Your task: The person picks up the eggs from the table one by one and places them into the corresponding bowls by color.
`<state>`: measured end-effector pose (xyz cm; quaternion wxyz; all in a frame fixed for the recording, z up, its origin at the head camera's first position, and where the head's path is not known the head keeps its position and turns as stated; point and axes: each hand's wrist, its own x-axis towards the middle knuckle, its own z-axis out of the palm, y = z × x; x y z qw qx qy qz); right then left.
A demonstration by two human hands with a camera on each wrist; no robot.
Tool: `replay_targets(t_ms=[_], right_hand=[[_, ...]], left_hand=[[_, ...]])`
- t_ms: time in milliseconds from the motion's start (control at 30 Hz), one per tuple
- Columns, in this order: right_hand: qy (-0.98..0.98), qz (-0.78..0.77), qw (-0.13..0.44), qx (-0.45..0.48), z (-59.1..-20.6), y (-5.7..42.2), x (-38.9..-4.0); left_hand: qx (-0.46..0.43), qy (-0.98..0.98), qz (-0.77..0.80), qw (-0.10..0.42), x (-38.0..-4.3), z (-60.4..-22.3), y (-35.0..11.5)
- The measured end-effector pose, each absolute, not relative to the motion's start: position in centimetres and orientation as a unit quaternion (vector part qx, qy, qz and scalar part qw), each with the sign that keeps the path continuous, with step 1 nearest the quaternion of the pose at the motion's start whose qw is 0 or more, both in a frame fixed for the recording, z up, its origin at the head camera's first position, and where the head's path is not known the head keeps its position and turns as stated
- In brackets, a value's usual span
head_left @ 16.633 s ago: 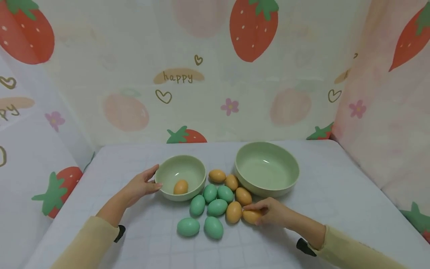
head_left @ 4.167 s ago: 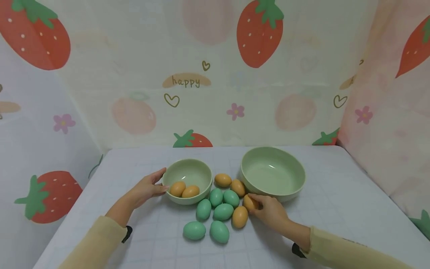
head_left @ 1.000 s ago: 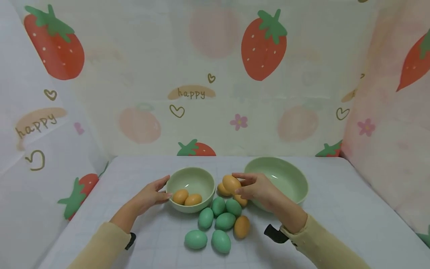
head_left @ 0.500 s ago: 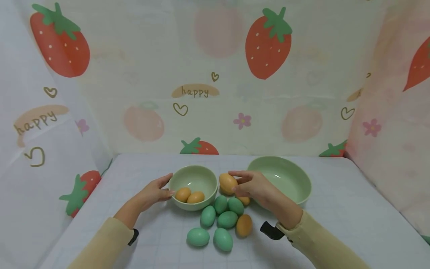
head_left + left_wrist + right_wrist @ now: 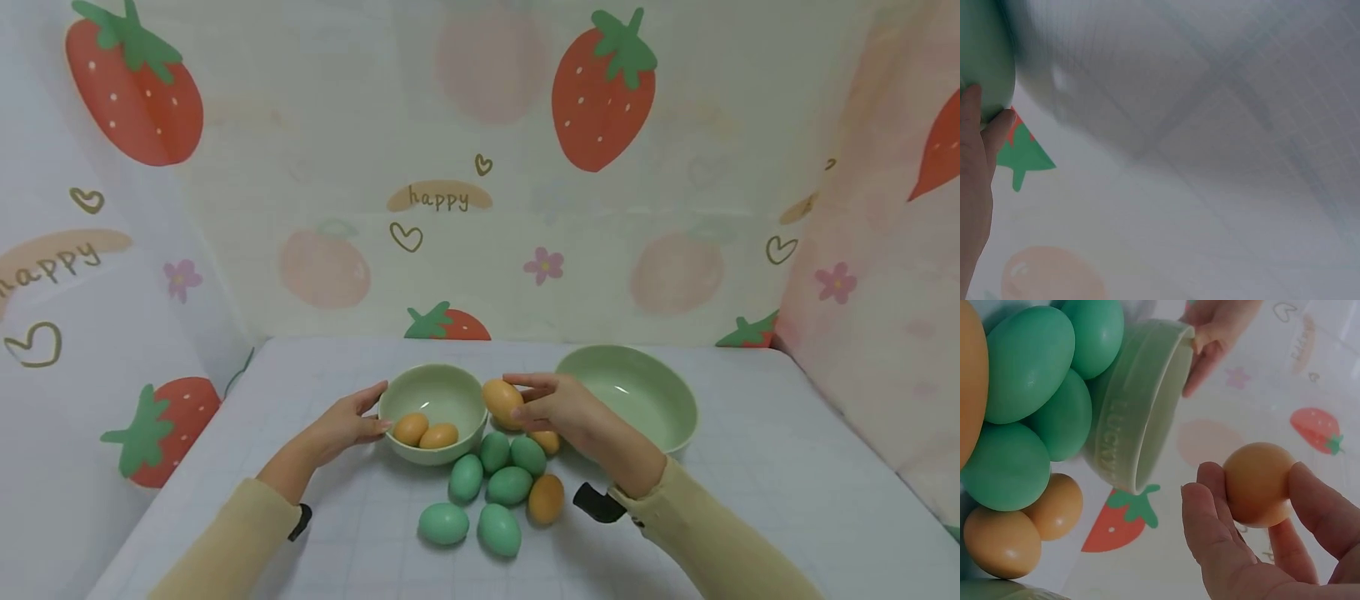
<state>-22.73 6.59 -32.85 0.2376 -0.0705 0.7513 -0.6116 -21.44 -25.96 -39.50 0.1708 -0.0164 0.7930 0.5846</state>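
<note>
My right hand (image 5: 581, 421) pinches an orange egg (image 5: 502, 403) between thumb and fingertips. It is raised off the table, right by the right rim of the small green bowl (image 5: 448, 392). The right wrist view shows that egg (image 5: 1260, 484) clear of the others. My left hand (image 5: 337, 431) grips the bowl's left side, thumb at the rim; the left wrist view catches only part of this hand and the bowl's outer wall (image 5: 988, 56). Two orange eggs (image 5: 410, 429) lie inside the bowl. Several green eggs (image 5: 510, 485) lie to its front right.
A larger green bowl (image 5: 652, 400) stands at the back right, partly behind the right hand. One orange egg (image 5: 546, 500) lies beside the green ones. Another orange egg (image 5: 546, 440) is half hidden under the hand. Strawberry-printed cloth walls (image 5: 330, 150) enclose the white table (image 5: 780, 467).
One egg was in the small bowl at first; two are now. The right hand has lifted another orange egg from before the large bowl and moved left. The left hand keeps its hold.
</note>
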Motion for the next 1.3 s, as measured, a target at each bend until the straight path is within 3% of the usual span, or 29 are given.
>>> replay_targets(t_ms=[1300], right_hand=[[0.732, -0.597, 0.324, -0.061, -32.9, 0.9, -26.8]], left_hand=[[-0.011, 0.782, 0.601, 0.163, -21.7, -39.4, -25.7]])
